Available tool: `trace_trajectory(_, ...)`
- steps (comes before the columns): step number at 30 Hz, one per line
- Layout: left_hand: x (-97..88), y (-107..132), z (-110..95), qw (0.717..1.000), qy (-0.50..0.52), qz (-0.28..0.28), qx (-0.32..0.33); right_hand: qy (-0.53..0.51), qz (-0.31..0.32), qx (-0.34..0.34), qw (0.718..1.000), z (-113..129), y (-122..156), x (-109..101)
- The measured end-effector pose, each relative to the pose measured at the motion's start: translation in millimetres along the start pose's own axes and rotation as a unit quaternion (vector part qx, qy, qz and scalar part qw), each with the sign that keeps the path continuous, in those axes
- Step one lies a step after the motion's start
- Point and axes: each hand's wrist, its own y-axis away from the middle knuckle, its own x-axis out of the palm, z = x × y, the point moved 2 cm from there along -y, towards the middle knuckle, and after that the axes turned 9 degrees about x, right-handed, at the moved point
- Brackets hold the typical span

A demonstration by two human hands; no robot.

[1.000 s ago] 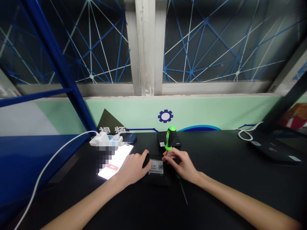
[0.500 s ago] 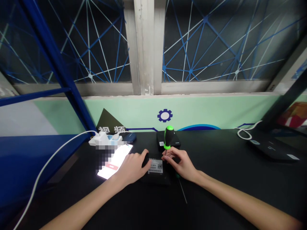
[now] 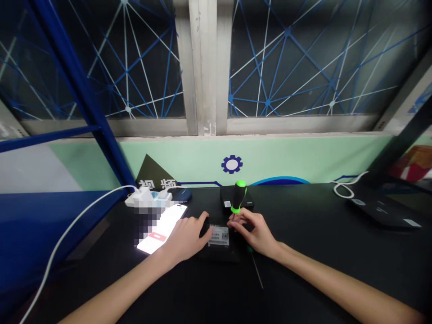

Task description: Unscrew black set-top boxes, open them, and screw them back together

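A flat black box [image 3: 219, 254] with a white printed label lies on the black table in front of me. My left hand [image 3: 189, 234] grips its left edge, thumb on the label side. My right hand [image 3: 251, 227] pinches the shaft of a black and green screwdriver [image 3: 239, 195] just under its handle. The screwdriver stands nearly upright, handle up, over the box's far right corner; its tip is hidden by my fingers. A second screwdriver [image 3: 257, 270] lies right of the box, its thin shaft pointing toward me and its green handle partly under my right hand.
Behind the screwdriver sits another black box [image 3: 227, 193]. A lit phone [image 3: 162, 229] lies beside my left hand, near a white power strip [image 3: 130, 200] with plugs and a cable. At the right lies a dark flat device [image 3: 384, 209] by a white cable [image 3: 342, 191].
The screwdriver's handle has tipped slightly to the right. Both hands stay in nearly the same place, and the box has not visibly moved.
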Motion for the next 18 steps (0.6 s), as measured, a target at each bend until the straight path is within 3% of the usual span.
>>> trace_trajectory(5, -1.1, 0.0, -0.9, 1.0, 0.011, 0.003, -0.006, -0.03, 0.043, 0.003, 0.999, 2.5, 1.7, -0.7)
trace_trajectory(14, 0.5, -0.1, -0.2, 1.0, 0.008, 0.0, -0.005, 0.008, -0.021, 0.003, 1.0, 1.5, -1.0, -0.7)
trace_trajectory(18, -0.5, -0.1, -0.7, 1.0, 0.008, 0.003, -0.008, -0.003, 0.001, -0.004, 1.0, 3.7, 0.4, -1.3)
